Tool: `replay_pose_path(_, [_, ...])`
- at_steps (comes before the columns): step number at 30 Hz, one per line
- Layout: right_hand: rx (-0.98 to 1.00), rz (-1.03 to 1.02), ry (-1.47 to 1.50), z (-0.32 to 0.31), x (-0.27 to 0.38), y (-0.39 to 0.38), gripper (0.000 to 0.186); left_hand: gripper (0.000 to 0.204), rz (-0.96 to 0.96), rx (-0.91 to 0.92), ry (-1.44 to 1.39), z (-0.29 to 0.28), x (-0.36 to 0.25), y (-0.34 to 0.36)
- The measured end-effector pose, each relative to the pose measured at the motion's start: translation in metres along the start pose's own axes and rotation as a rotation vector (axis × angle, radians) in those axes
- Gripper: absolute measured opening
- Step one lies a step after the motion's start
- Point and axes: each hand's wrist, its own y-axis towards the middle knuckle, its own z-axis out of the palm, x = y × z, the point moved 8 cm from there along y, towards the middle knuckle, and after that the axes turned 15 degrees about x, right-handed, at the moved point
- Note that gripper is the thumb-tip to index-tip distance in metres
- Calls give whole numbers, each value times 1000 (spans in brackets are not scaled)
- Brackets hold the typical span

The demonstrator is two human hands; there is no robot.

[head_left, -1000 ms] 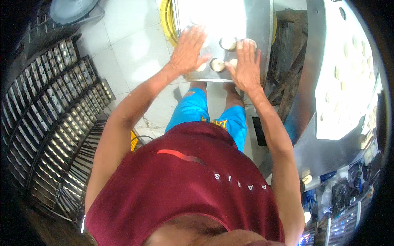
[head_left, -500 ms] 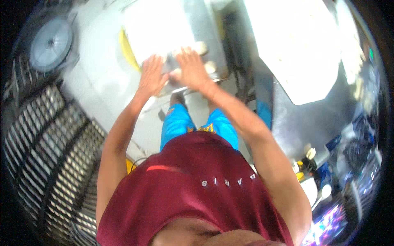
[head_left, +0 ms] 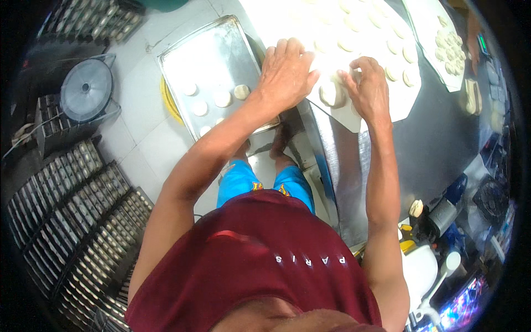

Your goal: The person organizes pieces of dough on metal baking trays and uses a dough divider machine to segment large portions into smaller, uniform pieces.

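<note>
My left hand (head_left: pixel 287 72) is over the near left part of a bright white board (head_left: pixel 354 126), knuckles up, fingers bent and thumb held apart. My right hand (head_left: pixel 369 91) hovers over the same board, thumb and forefinger spread with nothing seen between them. A thick round piece of dough (head_left: pixel 332 94) lies between the two hands, closest to my right thumb. Several flat dough rounds (head_left: pixel 348 43) cover the board beyond. To the left, a metal baking tray (head_left: pixel 239 34) carries several dough balls (head_left: pixel 222 99), partly hidden by my left forearm.
A second white board (head_left: pixel 426 33) with small dough pieces stands at the far right, another person's arm (head_left: pixel 474 39) beside it. Racks of filled trays (head_left: pixel 72 221) line the left. A grey round lid (head_left: pixel 86 88) stands above them. A dark metal table (head_left: pixel 437 138) extends right.
Both hands have moved right, from above the baking tray to above the white board. Dough balls now show on the tray. The view has shifted.
</note>
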Motion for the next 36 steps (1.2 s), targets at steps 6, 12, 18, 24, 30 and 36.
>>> replay_pose_path(6, [20, 48, 1231, 29, -29, 2, 20, 39, -234, 123, -924, 20, 28, -13])
replay_pose_path(12, [166, 96, 908, 9, -12, 56, 38, 44, -230, 40, -815, -5, 87, 35])
replay_pose_path(18, [229, 115, 161, 18, 4, 84, 53, 47, -151, 287, -237, 11, 74, 70])
replay_pose_path(24, [163, 71, 464, 8, 18, 54, 31, 46, -201, 0, -648, -28, 71, -9])
replay_pose_path(30, [298, -23, 770, 96, 148, 5, 30, 37, -627, 32, -618, 19, 226, -149])
replay_pose_path(36, [351, 73, 487, 277, 144, 104, 38, 36, -662, 274, -492, 101, 326, -154])
